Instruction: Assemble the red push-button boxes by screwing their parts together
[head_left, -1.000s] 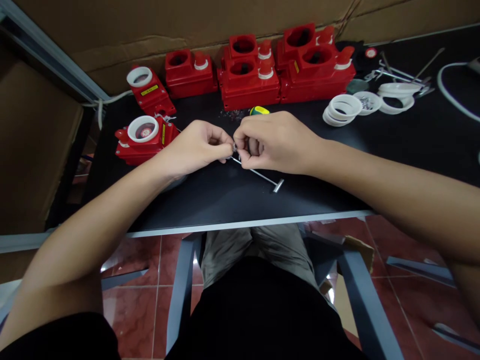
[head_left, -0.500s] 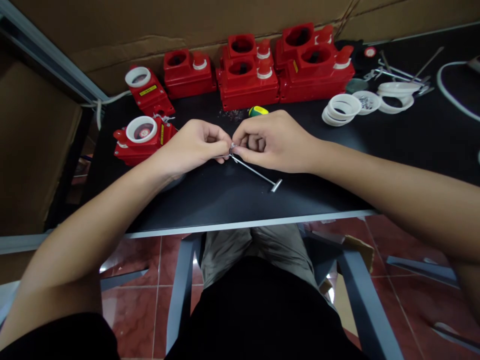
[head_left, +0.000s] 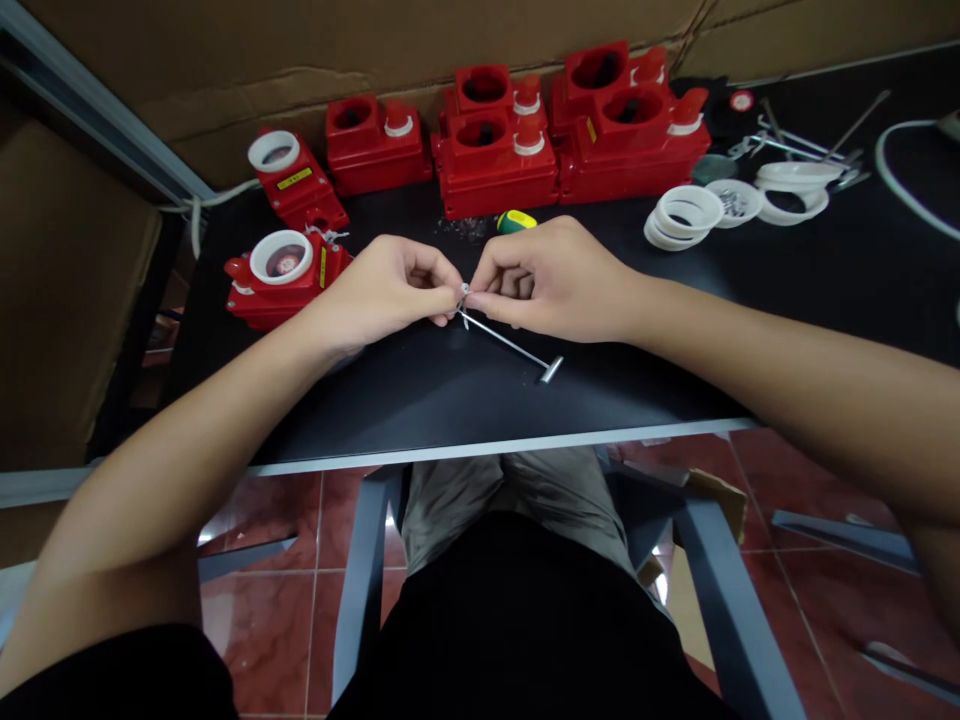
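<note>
My left hand (head_left: 409,290) and my right hand (head_left: 544,282) meet above the black tabletop, fingertips almost touching. Both are closed in a pinch around the end of a thin metal rod (head_left: 506,342) with a short crossbar at its far end. The rod slants down to the right, its crossbar close to the table. A small pale metal piece (head_left: 466,289) shows between the fingertips; its exact kind is too small to make out. Just behind my right hand lies a green and yellow handle (head_left: 516,221), its rest hidden by the hand.
Red housings (head_left: 495,180) with round openings line the back. Two red units (head_left: 289,290) with white rings stand at the left. White rings (head_left: 684,215), a dish of small metal parts (head_left: 739,203) and metal rods (head_left: 799,145) lie at the right. The table's pale front edge (head_left: 487,447) is near me.
The fingertips have shifted slightly on the small piece, and a thin part below them now hangs at a different angle. The rod has barely moved.
</note>
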